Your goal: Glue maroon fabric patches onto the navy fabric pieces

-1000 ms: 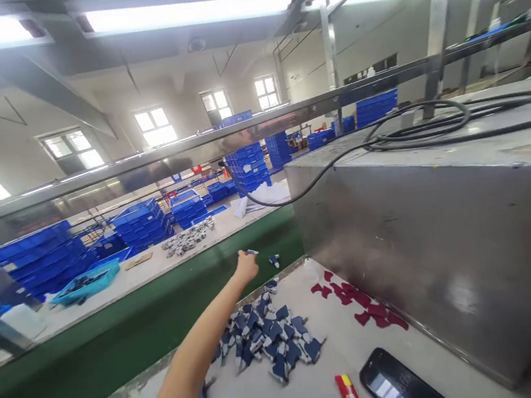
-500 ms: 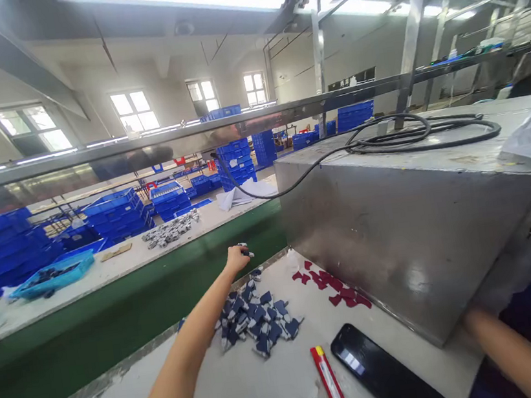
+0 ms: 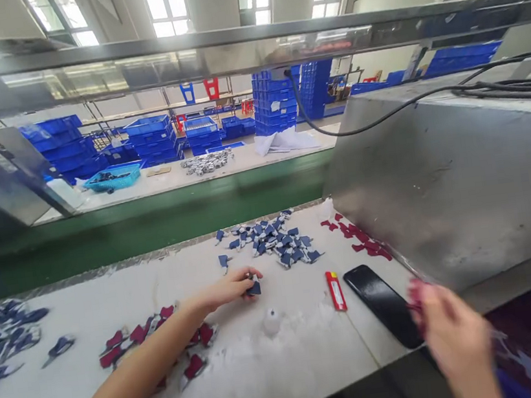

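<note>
Left hand pinches 1 blue piece; right hand curls on blurred red stuff. Grip edges lightly; mind phone beside right hand.

Left arm is outstretched, left fingers curled, right fingers blurred.

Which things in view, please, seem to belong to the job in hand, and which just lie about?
Likely in use:
navy piece in the left hand
maroon item in the right hand
navy-and-gray pile
loose maroon pieces
maroon-and-gray pieces

Apparently lying about:
black phone
red yellow-ended item
</note>
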